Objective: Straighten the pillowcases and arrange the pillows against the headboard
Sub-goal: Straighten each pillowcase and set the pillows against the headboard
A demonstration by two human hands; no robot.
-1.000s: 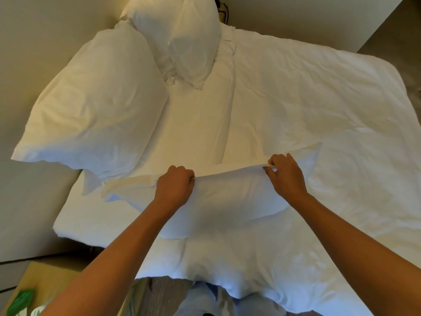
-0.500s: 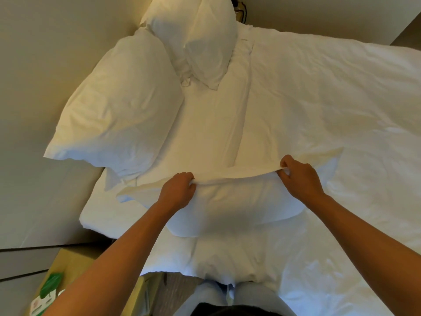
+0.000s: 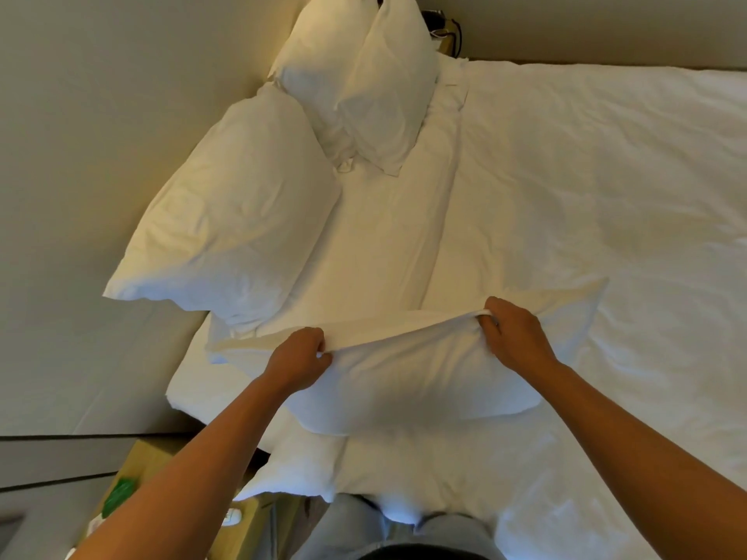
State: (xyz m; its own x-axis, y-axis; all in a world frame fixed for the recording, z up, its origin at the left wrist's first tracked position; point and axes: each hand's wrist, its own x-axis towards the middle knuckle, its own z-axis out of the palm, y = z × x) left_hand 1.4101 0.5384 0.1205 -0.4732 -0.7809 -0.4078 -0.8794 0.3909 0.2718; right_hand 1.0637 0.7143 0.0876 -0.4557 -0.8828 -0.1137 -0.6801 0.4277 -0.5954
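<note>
A white pillow [image 3: 408, 381] lies across the near part of the bed, right in front of me. My left hand [image 3: 297, 363] pinches the far edge of its pillowcase near the left side. My right hand [image 3: 513, 333] grips the same edge further right, and the fabric is stretched taut between both hands. A large white pillow [image 3: 226, 220] leans against the padded headboard [image 3: 89, 135] on the left. Beyond it, two more white pillows [image 3: 364, 82] stand upright in the far corner.
The white duvet [image 3: 586, 196] covers the bed out to the right. A wooden bedside table [image 3: 149, 458] with a green item [image 3: 119, 495] sits at lower left. Cables and a small stand [image 3: 448, 34] show behind the far pillows. My legs touch the bed's near edge.
My view has shifted, so the bed now sits further right and lower in frame. Both hands keep hold of the pillowcase edge, and my right hand has drawn it a little further right.
</note>
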